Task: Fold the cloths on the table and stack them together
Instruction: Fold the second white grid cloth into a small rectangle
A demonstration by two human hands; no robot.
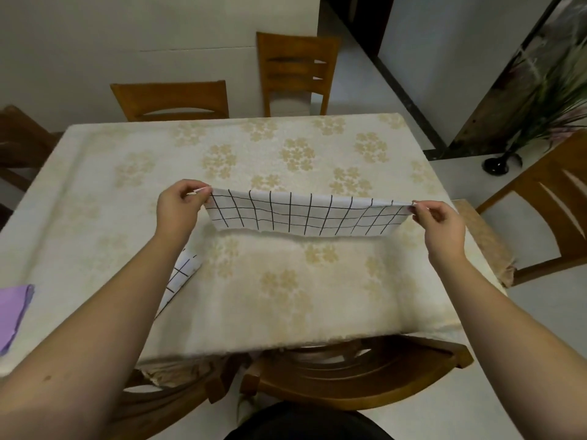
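Head: checked cloth (305, 214) between pinching hands

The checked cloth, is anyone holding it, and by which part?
Yes: the checked cloth is pinched at its two upper corners, one by the left hand, the other by the right hand.

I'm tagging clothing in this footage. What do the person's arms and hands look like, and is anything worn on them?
Both forearms are bare, with no sleeves in view. The left hand and right hand wear no gloves, rings, watch or bracelets that I can see.
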